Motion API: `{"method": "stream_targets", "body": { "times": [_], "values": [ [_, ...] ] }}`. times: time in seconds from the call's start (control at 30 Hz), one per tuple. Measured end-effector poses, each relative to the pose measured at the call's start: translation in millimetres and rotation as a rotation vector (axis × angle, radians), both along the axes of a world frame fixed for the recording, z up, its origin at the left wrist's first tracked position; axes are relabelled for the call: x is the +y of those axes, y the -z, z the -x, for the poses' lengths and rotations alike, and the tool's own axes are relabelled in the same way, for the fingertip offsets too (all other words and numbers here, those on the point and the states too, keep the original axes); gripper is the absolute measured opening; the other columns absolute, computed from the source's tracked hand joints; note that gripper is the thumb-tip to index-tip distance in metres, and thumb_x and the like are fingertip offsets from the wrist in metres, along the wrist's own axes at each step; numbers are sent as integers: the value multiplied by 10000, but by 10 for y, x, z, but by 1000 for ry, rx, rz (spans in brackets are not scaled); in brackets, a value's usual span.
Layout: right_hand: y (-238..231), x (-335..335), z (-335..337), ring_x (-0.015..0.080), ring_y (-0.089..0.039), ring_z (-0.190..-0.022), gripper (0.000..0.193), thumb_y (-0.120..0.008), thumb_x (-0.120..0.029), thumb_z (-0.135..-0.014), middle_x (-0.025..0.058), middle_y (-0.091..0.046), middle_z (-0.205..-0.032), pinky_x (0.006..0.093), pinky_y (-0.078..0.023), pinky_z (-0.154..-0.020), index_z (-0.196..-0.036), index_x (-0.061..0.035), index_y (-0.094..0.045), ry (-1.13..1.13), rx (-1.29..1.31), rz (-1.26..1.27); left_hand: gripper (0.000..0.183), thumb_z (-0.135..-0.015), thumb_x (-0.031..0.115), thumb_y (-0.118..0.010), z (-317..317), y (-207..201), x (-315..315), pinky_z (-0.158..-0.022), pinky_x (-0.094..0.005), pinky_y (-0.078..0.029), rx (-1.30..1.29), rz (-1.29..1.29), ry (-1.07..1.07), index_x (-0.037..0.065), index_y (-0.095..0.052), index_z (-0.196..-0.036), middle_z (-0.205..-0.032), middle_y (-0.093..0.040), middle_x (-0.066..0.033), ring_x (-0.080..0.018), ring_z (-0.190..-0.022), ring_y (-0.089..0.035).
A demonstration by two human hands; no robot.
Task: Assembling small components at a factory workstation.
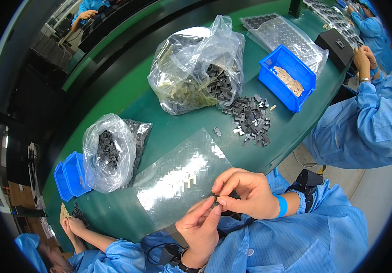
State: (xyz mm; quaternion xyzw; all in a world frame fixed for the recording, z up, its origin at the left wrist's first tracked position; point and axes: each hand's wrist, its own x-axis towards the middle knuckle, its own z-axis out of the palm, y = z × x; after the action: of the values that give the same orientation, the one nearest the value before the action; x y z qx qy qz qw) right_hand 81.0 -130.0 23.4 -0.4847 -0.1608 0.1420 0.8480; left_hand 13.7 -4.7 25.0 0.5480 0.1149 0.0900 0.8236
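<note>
A small black plastic part is pinched between my two hands, over the near edge of the table. My left hand grips it from below with thumb and fingertips. My right hand, with a blue band at the wrist, closes on its other side. A tiny light-coloured bit shows at the fingertips; most of the part is covered. Just beyond my hands lies a clear plastic tray sheet with a few beige pieces on it. Similar dark parts form a loose pile farther right.
A large clear bag spills dark parts; a smaller open bag holds more. One blue bin contains beige strips, and another blue bin stands far left. Co-workers' hands work on both sides. More tray sheets lie at the back.
</note>
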Motion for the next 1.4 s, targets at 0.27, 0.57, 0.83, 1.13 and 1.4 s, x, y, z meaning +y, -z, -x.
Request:
{"method": "stream_targets", "body": {
  "times": [0.27,0.57,0.83,1.13,1.4],
  "values": [
    [14,8,0,132,-537,-858,99,-614,46,-743,111,-547,-968,260,-451,-736,-800,-4,-552,47,-89,78,238,-761,-116,-599,30,18,-10,-747,-274,-520,-2,-32,-12,-67,-609,-994,-1005,-608,-199,-184,-836,-619],
    [-16,43,-19,152,-534,-866,118,-623,32,-725,99,-556,-922,282,-425,-764,-754,-28,-525,45,-46,83,243,-760,-111,-605,34,27,-47,-754,-274,-516,-9,-76,-47,-67,-608,-999,-1011,-608,-201,-188,-842,-617],
    [-10,6,-88,165,-550,-829,132,-669,-38,-725,73,-577,-887,275,-433,-732,-790,-32,-555,30,-232,181,220,-760,-108,-603,22,52,-12,-765,-292,-512,-61,102,-53,-77,-603,-978,-1000,-605,-219,-200,-824,-620],
    [-78,-134,-231,68,-511,-728,173,-676,-119,-778,25,-568,-825,222,-412,-658,-877,-7,-590,-401,-77,137,353,-771,-90,-606,6,-50,146,-742,-289,-519,-112,18,99,-87,-501,-1109,-926,-628,-214,-201,-833,-629],
    [-107,-154,-253,56,-516,-696,149,-623,-122,-829,11,-583,-770,196,-407,-635,-896,1,-570,-680,335,-75,417,-757,-97,-618,-61,-46,249,-674,-298,-540,-288,-298,206,-105,-469,-1146,-837,-644,-215,-224,-729,-654]
  ]
}}
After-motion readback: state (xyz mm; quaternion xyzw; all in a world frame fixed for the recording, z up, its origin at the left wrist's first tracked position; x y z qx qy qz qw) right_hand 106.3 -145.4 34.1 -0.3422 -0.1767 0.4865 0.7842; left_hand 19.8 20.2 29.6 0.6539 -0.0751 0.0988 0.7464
